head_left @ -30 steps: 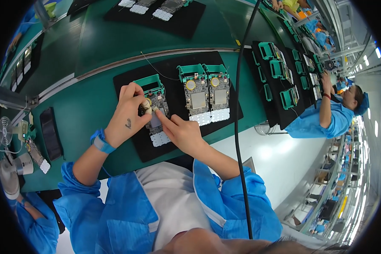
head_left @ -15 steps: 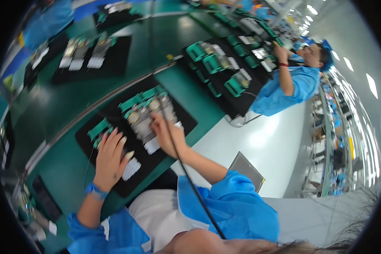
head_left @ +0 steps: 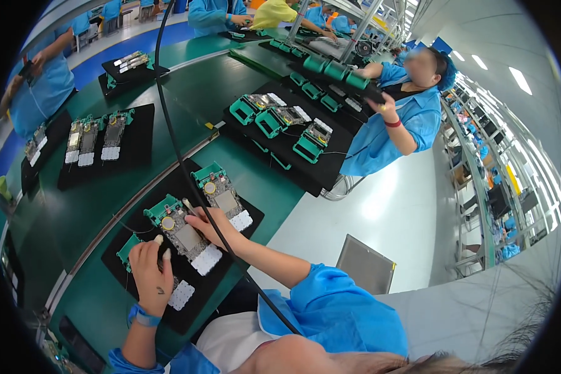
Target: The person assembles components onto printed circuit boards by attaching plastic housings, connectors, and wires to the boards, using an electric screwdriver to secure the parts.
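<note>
Three circuit boards with green plastic frames and white pads lie on a black mat before me. Over the left circuit board (head_left: pixel 128 250) my left hand (head_left: pixel 148 268) curls, its fingers and thumb on the board and covering most of it. My right hand (head_left: pixel 213 225) has its fingers closed at the right edge of the middle circuit board (head_left: pixel 184 234), which carries a round gold disc and a large grey plate. Just beyond that hand lies the right circuit board (head_left: pixel 223 194), untouched. A blue band (head_left: pixel 143 316) is on my left wrist.
A black cable (head_left: pixel 174 146) hangs across the view. On the right, a co-worker (head_left: pixel 396 118) in blue holds a black board carrying green parts, beside a mat (head_left: pixel 271 153) of more framed boards. More boards lie on a mat (head_left: pixel 137 140) at far left. A dark phone-like slab (head_left: pixel 78 343) lies lower left.
The view has shifted. A gap now shows between the middle and right boards, and my right hand has come to the middle board's edge. The co-worker now lifts a black board of green parts.
</note>
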`<state>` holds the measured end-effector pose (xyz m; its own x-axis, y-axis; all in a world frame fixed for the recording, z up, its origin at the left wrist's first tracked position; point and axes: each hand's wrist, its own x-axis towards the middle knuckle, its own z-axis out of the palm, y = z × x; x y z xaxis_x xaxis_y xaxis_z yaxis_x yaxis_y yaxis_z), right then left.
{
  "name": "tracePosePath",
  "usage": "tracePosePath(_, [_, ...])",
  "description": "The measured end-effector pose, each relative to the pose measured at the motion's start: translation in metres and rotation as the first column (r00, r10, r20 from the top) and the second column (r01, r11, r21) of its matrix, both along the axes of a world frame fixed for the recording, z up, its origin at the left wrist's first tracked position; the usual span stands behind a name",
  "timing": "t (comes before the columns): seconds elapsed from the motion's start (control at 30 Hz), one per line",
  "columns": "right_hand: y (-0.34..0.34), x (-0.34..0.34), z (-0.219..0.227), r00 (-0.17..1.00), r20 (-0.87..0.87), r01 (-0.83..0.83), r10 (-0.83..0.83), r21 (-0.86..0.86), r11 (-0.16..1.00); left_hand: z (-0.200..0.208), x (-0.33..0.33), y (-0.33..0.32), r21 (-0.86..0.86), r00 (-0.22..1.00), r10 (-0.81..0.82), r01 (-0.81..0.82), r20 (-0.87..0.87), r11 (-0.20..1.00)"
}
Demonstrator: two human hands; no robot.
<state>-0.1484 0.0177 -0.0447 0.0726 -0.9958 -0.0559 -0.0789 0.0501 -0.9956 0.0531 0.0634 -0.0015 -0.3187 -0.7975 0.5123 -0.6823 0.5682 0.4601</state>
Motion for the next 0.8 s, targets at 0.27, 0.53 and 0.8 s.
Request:
tracePosePath(0.27, [0.017, 0.003, 0.002, 0.843, 0.537, -0.235, 0.043, 0.294, 0.927, 0.003, -0.009, -0.022, -0.374, 0.998, 0.029, -0.005, 0.059, 0.927])
tracePosePath(0.53, [0.025, 0.016, -0.003, 0.768, 0.64, -0.294, -0.019, 0.378, 0.878, 0.002, -0.012, -0.028, -0.393, 0.999, -0.034, 0.048, 0.043, 0.918])
tracePosePath(0.8, [0.026, 0.004, 0.007, 0.912, 0.405, -0.083, -0.071, 0.352, 0.932, 0.001, 0.004, -0.018, -0.042, 0.942, -0.097, 0.088, -0.32, 0.995])
